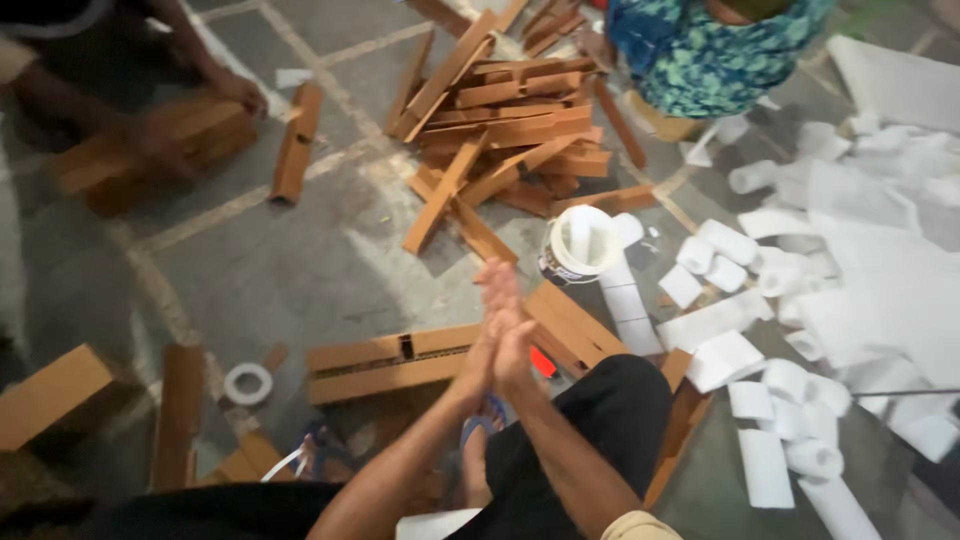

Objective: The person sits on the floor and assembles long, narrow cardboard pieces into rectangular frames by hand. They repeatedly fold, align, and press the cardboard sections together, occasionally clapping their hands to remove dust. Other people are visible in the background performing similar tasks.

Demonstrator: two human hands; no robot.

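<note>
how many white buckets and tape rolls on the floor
2: one white bucket beside the cardboard pile, just beyond the pressed-together hands; one tape roll lower left. More may be hidden under the paper sheets.

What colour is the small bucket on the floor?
White bucket, with a dark band on its side; the head view shows it.

head-worn camera, looking steeply down, close over floor (pixel 300 270), slightly tilted

- Bare floor (pixel 290 270) is lying open from nine to eleven o'clock of the pressed-together hands (pixel 500 340)
- A cardboard strip (pixel 390 365) is blocking at eight o'clock, a white bucket (pixel 578 245) at one
- Paper rolls (pixel 790 400) are crowding three o'clock
- A cardboard pile (pixel 500 120) is barring twelve
</note>
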